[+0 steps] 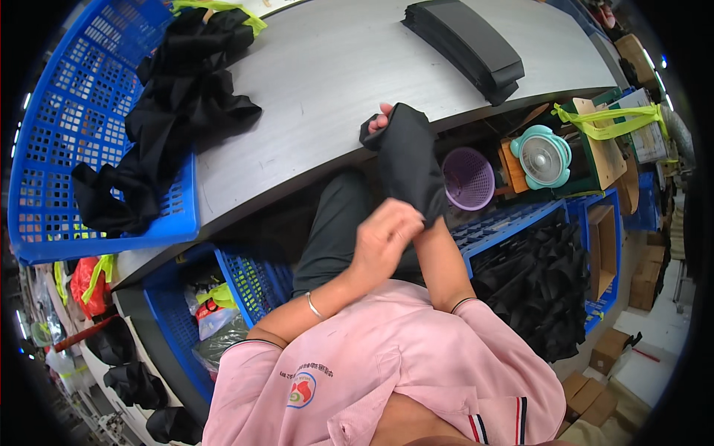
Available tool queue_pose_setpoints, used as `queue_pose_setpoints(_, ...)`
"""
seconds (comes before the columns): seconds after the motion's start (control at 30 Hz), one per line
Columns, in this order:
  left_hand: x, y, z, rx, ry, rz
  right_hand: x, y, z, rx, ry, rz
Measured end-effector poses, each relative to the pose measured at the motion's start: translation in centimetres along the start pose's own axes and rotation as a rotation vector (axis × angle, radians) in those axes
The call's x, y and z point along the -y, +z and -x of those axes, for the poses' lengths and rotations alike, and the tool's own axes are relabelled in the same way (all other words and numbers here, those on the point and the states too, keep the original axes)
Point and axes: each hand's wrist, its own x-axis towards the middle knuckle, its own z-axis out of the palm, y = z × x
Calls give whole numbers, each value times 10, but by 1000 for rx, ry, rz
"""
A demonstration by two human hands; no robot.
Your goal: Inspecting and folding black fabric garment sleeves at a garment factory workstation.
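Note:
A black fabric tube (407, 160) is drawn over my right forearm like a sleeve, above the gap in front of the table. My right hand (381, 119) is mostly hidden in it; only a few curled fingertips show at its far end, against a fold of the cloth. My left hand (387, 236) reaches across and pinches the tube's near edge, by my right forearm. Beyond, on the grey table (297, 82), lies a neat stack of flat black pieces (468, 44). Loose black fabric pieces (178, 111) hang over a blue crate at the left.
The blue crate (74, 97) stands at the table's left end. Right of my arm are a purple basket (469, 178), a small teal fan (543, 154) and another blue crate (476, 236) heaped with black cloth (532, 290). A lower blue crate (253, 286) holds bags at left.

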Motion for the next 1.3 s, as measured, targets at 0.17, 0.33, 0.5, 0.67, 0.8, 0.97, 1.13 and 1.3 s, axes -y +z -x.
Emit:
queue_pose_setpoints(0.17, 39, -26, -77, -446, 97, -171, -48, 11, 63, 216, -376, 31)
queue_pose_setpoints(0.33, 105, -82, -131, -534, -128, -143, -40, 29, 122, 258, -449, 878)
queue_pose_setpoints(0.5, 105, -134, -145, -595, -84, 36, -19, -10, 181, 466, -331, 768)
queue_pose_setpoints(0.67, 64, -198, -147, -779, 62, 213, -31, -85, 196, 566, -178, 734)
queue_pose_setpoints(0.8, 10, -150, -127, -599, 114, 44, 13, -46, 159, 221, -645, 839)
queue_pose_setpoints(0.97, -26, -86, -87, -311, 105, -104, 29, 37, 125, 107, -1048, 1133)
queue_pose_setpoints(1.13, -27, -89, -70, -209, 99, -86, 29, 22, 110, 48, -725, 927)
queue_pose_setpoints(1.3, 2, -96, -49, -117, -571, 607, 45, 11, 122, 303, -179, 348)
